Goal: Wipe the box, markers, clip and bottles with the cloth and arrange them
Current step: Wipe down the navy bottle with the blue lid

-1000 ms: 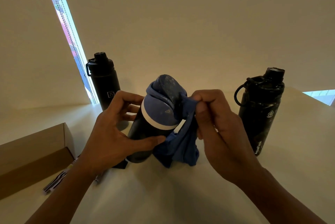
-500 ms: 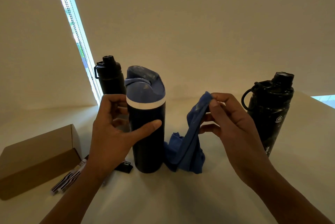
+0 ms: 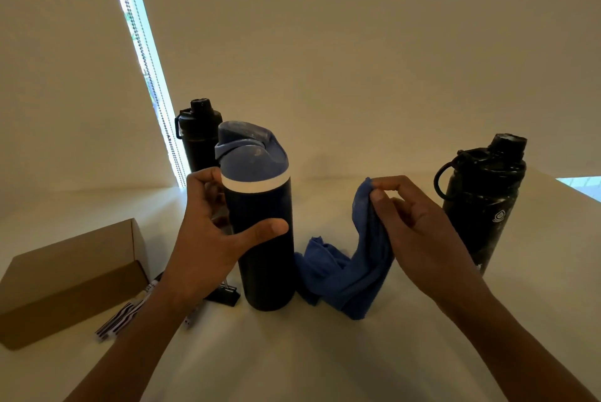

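1. At the middle of the surface (image 3: 325, 353), my left hand (image 3: 208, 239) grips the blue-lidded bottle (image 3: 266, 271). My thumb lies across its dark front and my fingers curl round the far side. It stands upright.
2. My right hand (image 3: 419, 239) pinches the top corner of the blue cloth (image 3: 341, 278) between thumb and forefinger, just right of that bottle. The rest hangs down and crumples on the surface beside the bottle's base; I cannot tell whether it touches.
3. I judge the step in hand to be wiping this bottle, with the cloth off it for now. The next move calls for laying the cloth against the body or lid while my left hand steadies the bottle.
4. This bottle is a smooth, dark cylinder with a white band under a domed, matte blue lid that looks mottled. The cloth is thin, soft and limp.
5. Just left of the bottle's base lies the black binder clip (image 3: 224, 294) with wire handles. Farther left, the striped markers (image 3: 120, 320) lie flat beside the plain brown cardboard box (image 3: 65, 278).
6. One black bottle (image 3: 198, 138) with a cap and side loop stands behind my left hand. A speckled black bottle (image 3: 481, 200) with a loop handle stands upright, well apart on the right.
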`<state>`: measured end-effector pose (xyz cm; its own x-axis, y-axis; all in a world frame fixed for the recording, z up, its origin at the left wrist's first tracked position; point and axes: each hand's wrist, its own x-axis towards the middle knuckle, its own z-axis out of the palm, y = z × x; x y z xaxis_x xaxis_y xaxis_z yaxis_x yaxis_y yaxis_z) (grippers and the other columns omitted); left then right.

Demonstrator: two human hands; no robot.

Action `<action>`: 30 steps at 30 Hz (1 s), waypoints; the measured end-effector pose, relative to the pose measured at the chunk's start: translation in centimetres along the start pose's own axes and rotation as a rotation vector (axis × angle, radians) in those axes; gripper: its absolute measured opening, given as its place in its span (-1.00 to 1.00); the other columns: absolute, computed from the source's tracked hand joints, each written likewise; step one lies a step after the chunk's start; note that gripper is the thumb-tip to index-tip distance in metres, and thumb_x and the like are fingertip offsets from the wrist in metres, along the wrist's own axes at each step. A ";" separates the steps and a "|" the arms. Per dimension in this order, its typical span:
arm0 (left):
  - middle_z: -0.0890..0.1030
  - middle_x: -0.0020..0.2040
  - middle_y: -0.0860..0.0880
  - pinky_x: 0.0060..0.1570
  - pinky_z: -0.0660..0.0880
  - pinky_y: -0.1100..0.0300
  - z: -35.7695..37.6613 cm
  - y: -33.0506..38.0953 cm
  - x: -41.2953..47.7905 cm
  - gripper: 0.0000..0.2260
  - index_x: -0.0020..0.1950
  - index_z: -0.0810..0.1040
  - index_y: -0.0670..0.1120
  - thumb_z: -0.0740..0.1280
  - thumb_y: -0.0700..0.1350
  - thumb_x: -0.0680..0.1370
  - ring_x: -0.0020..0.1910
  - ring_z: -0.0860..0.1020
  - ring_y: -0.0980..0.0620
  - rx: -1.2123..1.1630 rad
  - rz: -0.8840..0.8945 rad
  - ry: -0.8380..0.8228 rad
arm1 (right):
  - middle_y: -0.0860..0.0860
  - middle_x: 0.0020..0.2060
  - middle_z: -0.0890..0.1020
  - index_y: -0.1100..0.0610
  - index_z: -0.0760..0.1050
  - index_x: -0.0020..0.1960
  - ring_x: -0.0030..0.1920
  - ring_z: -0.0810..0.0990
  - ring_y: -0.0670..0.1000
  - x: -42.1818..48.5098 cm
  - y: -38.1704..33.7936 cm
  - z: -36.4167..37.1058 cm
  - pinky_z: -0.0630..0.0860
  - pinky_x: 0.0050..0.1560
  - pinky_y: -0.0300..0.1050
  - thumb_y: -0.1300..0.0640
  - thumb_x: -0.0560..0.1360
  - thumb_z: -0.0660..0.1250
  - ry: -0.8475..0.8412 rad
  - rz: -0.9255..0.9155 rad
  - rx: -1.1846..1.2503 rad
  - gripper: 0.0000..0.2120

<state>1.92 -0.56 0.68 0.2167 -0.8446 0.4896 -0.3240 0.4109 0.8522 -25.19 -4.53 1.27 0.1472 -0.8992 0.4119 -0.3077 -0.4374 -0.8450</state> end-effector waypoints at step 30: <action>0.60 0.32 0.19 0.31 0.57 0.02 -2.4 -0.2 0.4 -0.14 0.43 0.29 0.20 0.66 0.24 0.25 0.32 0.60 0.10 0.041 -0.080 -0.200 | -0.24 -0.21 0.67 -0.17 0.60 -0.07 -0.16 0.64 -0.21 -0.6 3.4 1.6 0.58 -0.11 -0.34 -0.27 0.50 0.38 -0.340 0.145 -0.498 -0.81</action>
<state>4.30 -0.17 1.20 0.0570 -0.9269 0.3710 -0.3517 0.3292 0.8763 -24.79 -5.48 -2.42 0.3368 -0.9359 0.1037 -0.7366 -0.3305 -0.5901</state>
